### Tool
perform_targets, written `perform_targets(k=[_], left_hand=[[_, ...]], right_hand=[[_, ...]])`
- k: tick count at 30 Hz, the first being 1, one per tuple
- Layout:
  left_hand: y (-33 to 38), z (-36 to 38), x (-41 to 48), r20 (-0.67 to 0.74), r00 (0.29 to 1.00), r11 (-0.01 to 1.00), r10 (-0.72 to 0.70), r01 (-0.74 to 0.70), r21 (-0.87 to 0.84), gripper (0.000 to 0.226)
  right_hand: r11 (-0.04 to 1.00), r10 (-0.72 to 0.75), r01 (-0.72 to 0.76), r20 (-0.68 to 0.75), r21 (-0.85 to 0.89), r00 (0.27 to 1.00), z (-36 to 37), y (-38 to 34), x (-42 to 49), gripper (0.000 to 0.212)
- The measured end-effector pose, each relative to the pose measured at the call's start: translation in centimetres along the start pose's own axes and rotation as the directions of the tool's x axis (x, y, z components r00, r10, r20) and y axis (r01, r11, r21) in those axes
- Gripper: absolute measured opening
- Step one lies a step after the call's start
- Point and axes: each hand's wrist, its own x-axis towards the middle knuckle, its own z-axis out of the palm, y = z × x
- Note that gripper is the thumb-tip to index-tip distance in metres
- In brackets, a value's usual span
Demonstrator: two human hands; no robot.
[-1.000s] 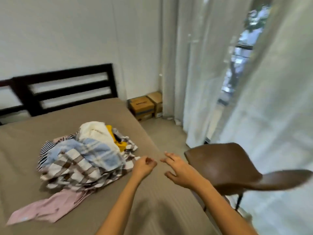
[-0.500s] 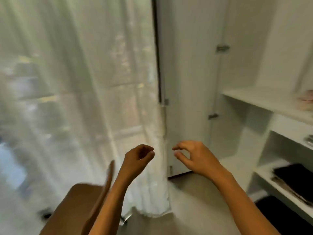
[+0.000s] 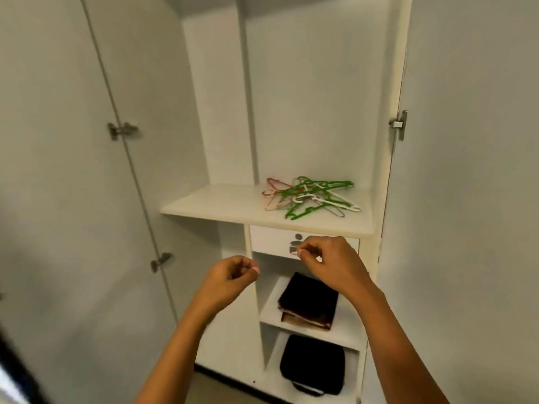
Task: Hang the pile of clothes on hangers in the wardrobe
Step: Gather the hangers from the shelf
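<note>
I look into an open white wardrobe (image 3: pixel 306 97). A broad shelf (image 3: pixel 210 208) crosses its middle, and a tangle of green, pink and white hangers (image 3: pixel 309 198) lies on the right half. Lower cubbies hold a black bag (image 3: pixel 312 363) and folded dark cloth (image 3: pixel 309 298). My left hand (image 3: pixel 230 277) and right hand (image 3: pixel 332 263) hover below the shelf, fingers clenched, holding nothing.

Tall white wardrobe (image 3: pixel 215 204): smooth matt panels. Tangled green, white and red hangers (image 3: pixel 309 196): thin plastic. Silver door hinges (image 3: pixel 121 131): bare metal. Folded dark stack (image 3: pixel 309 298): cloth.
</note>
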Motion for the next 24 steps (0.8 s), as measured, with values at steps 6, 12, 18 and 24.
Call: perform_targets(k=[6,12,18,24], left_hand=[[-0.9,0.6,11.9,0.108,0.992,0.998,0.063,-0.065,0.018,0.006],[-2.8,0.8,22.3,0.174,0.98,0.995,0.097,-0.094,-0.027,0.007],[-6.4,1.7,34.1,0.244,0.958,0.989,0.151,-0.148,-0.03,0.01],[-9.0,1.8,46.2,0.347,0.913,0.975,0.212,-0.219,-0.02,0.011]], right_hand=[[0.994,0.111,-0.112,-0.055,-0.014,0.992,1.5,5.0,7.9,0.009],[0.975,0.196,-0.198,-0.021,-0.098,0.98,4.1,8.6,14.1,0.011],[0.949,0.26,-0.268,-0.066,-0.164,0.963,8.6,12.7,21.9,0.012],[0.904,0.347,-0.371,-0.14,-0.214,0.927,13.2,15.7,29.9,0.013]])
